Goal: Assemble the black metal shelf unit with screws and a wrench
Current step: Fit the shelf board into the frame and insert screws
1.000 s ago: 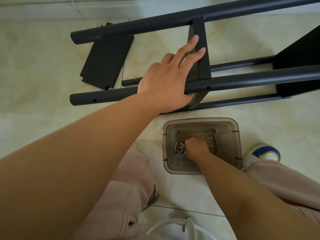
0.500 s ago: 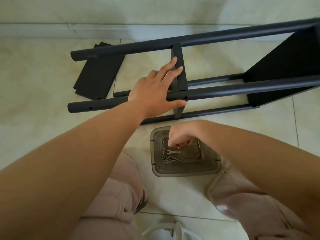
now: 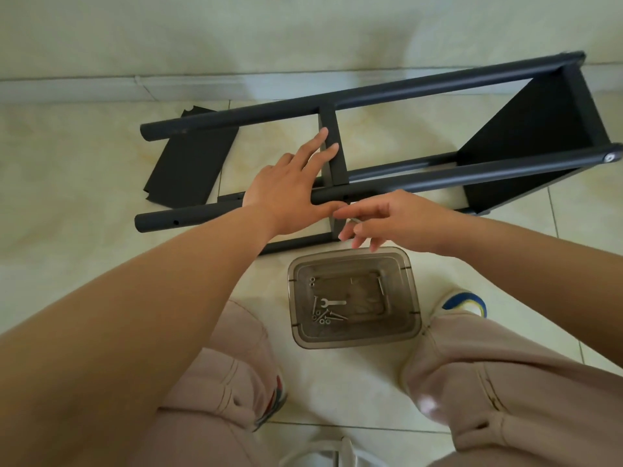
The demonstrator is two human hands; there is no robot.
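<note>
- the right hand [image 3: 391, 219] has come up out of the clear plastic tray [image 3: 413, 299], where it was digging a second ago, and now hovers beside the near tube [image 3: 421, 182] of the black shelf frame [image 3: 536, 129].
- its grip is a thumb-and-forefinger pinch on a small screw [image 3: 354, 220], only partly visible; the other fingers are spread loose.
- the left hand [image 3: 290, 187] stays flat and open across the near tube and the cross shelf piece [image 3: 335, 153], pressing rather than gripping, so the frame is braced on the floor.
- the screw tip sits just beside the hole [image 3: 345, 197] in the near tube at the cross piece joint; that reads as the target, and the fetch step looks done while insertion is not yet.
- the wrench [image 3: 332, 302] and the spare screws [image 3: 323, 316] lie in the tray, untouched, near the person's feet.
- a loose black panel [image 3: 188, 170] lies on the floor at the frame's left end, partly under the far tube, so more assembly remains.
- the frame lies on its side, one shelf already fixed at the right end.
</note>
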